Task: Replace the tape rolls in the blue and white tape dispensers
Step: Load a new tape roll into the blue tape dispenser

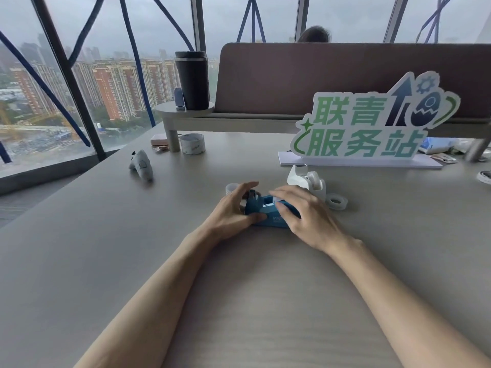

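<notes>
The blue tape dispenser (268, 214) lies on the table (239, 301) between my hands. My left hand (233, 208) grips its left end, thumb on the near side, fingers curled over the cutter end. My right hand (300, 211) covers its right end, fingers resting on top; whether a roll is under them is hidden. The white tape dispenser (308, 181) stands just behind, holding a roll. A clear tape roll (337, 201) lies flat to the right of it. Another small clear roll (231, 187) sits behind my left fingers.
A wide tape roll (192, 143) stands by the leg of a monitor riser (186, 112) carrying a black tumbler (191, 79). A grey handheld device (140, 164) lies far left. A green-lettered sign (366, 128) stands at the back right. Another person sits behind the partition.
</notes>
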The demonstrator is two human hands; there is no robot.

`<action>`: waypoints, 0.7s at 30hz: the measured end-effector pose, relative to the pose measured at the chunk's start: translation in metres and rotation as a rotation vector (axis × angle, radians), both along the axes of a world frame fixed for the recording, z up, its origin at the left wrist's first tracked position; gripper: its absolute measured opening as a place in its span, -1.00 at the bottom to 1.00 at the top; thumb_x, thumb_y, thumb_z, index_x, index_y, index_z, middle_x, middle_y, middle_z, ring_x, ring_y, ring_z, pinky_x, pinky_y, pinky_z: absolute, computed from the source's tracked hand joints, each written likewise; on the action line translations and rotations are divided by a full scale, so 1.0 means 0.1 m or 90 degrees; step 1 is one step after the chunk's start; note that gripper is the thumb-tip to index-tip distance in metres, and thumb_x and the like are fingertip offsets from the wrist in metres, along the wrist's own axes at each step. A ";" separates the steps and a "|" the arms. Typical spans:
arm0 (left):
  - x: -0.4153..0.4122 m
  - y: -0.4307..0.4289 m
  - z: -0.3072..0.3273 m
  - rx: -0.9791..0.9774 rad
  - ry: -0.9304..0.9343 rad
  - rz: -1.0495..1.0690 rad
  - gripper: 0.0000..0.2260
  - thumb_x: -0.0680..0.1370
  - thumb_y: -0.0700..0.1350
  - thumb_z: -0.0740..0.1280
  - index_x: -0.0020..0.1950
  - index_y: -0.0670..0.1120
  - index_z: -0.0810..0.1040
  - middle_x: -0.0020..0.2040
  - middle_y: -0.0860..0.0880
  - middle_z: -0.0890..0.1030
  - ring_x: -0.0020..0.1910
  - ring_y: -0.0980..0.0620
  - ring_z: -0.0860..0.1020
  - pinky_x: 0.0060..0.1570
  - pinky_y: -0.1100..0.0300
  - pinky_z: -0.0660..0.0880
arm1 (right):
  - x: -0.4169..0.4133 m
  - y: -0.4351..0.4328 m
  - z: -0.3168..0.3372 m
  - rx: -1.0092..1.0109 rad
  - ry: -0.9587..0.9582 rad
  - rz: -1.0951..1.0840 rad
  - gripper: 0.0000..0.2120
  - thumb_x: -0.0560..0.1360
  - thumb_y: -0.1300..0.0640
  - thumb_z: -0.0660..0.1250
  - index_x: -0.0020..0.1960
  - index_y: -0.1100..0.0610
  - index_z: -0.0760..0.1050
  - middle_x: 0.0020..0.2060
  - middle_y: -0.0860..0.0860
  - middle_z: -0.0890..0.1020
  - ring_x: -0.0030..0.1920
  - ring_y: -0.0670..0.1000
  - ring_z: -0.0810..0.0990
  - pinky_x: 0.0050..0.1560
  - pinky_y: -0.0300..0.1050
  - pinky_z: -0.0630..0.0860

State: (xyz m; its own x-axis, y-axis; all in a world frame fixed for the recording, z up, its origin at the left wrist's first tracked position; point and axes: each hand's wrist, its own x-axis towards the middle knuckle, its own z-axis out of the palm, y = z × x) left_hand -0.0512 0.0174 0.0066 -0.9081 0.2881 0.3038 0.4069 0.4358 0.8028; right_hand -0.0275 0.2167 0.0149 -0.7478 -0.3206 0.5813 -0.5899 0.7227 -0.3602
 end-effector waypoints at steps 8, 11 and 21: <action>0.00 0.01 -0.01 -0.048 0.022 0.003 -0.38 0.37 -0.01 0.43 0.41 -0.02 0.36 0.21 -0.04 0.53 0.18 -0.01 0.53 0.17 0.03 0.54 | -0.03 -0.05 0.09 -0.056 0.031 -0.052 -0.88 0.47 0.19 0.40 -0.01 0.10 0.68 -0.10 -0.02 0.70 -0.03 -0.02 0.61 0.08 -0.23 0.46; -0.01 0.01 -0.02 -0.058 0.032 0.008 -0.38 0.37 -0.03 0.44 0.41 -0.02 0.36 0.21 -0.04 0.54 0.18 0.00 0.52 0.18 0.03 0.52 | -0.04 -0.06 0.15 -0.072 -0.005 -0.056 -0.89 0.46 0.21 0.42 -0.04 0.11 0.69 -0.10 -0.01 0.71 -0.04 -0.02 0.62 0.05 -0.43 0.38; -0.03 0.01 -0.04 -0.090 0.064 0.033 -0.43 0.41 -0.10 0.48 0.39 -0.03 0.39 0.21 -0.04 0.54 0.18 0.01 0.50 0.21 0.02 0.49 | -0.11 -0.03 0.22 -0.042 -0.033 -0.099 -0.88 0.48 0.18 0.40 -0.08 0.03 0.70 -0.11 -0.02 0.72 -0.02 0.09 0.51 0.05 0.04 0.48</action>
